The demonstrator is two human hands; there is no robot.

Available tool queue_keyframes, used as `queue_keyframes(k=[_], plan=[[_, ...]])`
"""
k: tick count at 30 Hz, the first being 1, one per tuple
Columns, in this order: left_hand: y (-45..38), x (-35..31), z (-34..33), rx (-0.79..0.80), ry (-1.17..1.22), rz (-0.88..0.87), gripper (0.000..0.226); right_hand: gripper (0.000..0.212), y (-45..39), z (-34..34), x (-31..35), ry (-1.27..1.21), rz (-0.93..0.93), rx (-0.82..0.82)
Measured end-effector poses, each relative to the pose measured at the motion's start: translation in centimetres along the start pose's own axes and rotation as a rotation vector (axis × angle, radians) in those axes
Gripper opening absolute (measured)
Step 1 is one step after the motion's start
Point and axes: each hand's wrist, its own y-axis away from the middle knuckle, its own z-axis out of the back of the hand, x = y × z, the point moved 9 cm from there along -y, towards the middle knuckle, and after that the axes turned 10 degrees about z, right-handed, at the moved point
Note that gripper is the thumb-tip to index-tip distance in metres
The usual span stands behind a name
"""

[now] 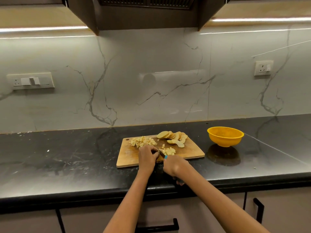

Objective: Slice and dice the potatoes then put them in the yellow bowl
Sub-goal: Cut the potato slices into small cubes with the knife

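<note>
Dicing is well under way on the rectangular wooden cutting board (134, 158), which lies on the dark speckled stone countertop (58, 160). A heap of pale yellow potato cubes (142, 141) sits at the board's far left, and a smaller cluster of fresh cubes (169, 150) lies near the middle, just beside the knife. Along the far edge a fanned row of round potato slices (173, 137) waits uncut, so by my reading roughly half the dicing remains. The round yellow plastic bowl (225, 136) stands on the counter to the right of the board, apart from it, and looks to hold nothing, so the transfer has not begun.

Both forearms reach in from the bottom edge and meet over the board's near half. The left hand (148, 157) has its fingers curled down against the board at the blade; whether it pins a piece of potato beneath them I cannot tell. The right hand (175, 165) is wrapped around the blue-collared handle of a small dark-bladed knife (161, 153), blade angled away toward the small cluster.
</note>
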Motion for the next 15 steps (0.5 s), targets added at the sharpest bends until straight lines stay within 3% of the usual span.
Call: queue_keyframes(k=[10,15], plan=[[-0.7,0.6,0.5,-0.075,-0.08,0.073,0.009,0.039,1.2,0.6,-0.4,0.209,0.063,-0.19],[-1.1,1.1,0.6,-0.062,-0.072,0.063,0.017,0.04,1.3,1.2,-0.3,0.142,0.071,-0.252]])
